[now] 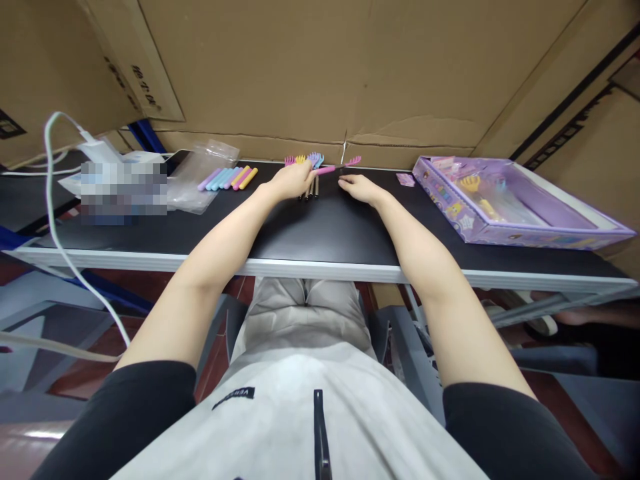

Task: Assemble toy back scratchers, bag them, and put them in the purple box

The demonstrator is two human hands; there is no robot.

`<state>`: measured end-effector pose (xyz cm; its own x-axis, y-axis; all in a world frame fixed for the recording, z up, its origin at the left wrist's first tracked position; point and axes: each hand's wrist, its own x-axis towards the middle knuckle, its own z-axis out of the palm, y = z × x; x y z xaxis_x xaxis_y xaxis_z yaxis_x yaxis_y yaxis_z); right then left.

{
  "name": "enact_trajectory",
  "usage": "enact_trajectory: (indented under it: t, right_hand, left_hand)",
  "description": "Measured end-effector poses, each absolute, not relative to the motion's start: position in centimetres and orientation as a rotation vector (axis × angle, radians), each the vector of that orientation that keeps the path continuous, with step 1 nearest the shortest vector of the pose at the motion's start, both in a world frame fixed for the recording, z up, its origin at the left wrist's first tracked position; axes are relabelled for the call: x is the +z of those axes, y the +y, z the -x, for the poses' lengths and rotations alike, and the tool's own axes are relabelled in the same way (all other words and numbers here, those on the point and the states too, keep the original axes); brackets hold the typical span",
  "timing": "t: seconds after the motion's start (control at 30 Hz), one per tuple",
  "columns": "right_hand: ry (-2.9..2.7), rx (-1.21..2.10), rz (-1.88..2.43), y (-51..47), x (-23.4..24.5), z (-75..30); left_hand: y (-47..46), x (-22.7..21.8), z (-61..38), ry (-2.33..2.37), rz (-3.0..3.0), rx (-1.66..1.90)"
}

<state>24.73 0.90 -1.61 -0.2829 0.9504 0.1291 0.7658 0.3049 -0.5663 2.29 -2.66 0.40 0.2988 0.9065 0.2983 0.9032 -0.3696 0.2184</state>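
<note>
My left hand [295, 180] is closed round a pink handle [326, 170] that points to the right. Just beyond it, a pink claw-shaped head [353, 161] shows near the cardboard; whether it joins the handle I cannot tell. Beside my left fingers lie several small back scratchers [315, 160] with pink, yellow and blue claw heads and thin metal rods, partly covered by the hand. My right hand [361, 189] rests by the handle's dark end, its fingers curled together. What those fingertips hold, if anything, is too small to make out.
Several pastel handles [228, 179] lie in a row at the left, beside clear plastic bags [193, 183]. A purple box [523, 235] with packaged pieces stands at the right, near a small pink packet [405, 179]. A cardboard wall [320, 80] closes the table's back. A white cable [75, 267] hangs at left.
</note>
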Motion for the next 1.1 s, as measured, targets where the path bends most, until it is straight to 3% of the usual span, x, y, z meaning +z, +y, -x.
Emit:
enact_trajectory:
  t: [0.17,0.5,1.1]
  right_hand:
    - [-1.76,0.819,1.349,0.8,-1.0,-24.1]
    - [-1.373,0.822,1.162,-0.6,1.4,-22.8]
    - [-1.471,1.199,1.078,-3.5,1.2,-20.5]
  left_hand:
    - [-2.8,0.4,-1.9,1.641,-2.574,0.708]
    - [-3.2,0.6,-0.9,1.639,-2.594,0.787]
    - [-3.0,0.4,-0.9,1.495,-2.63,0.94]
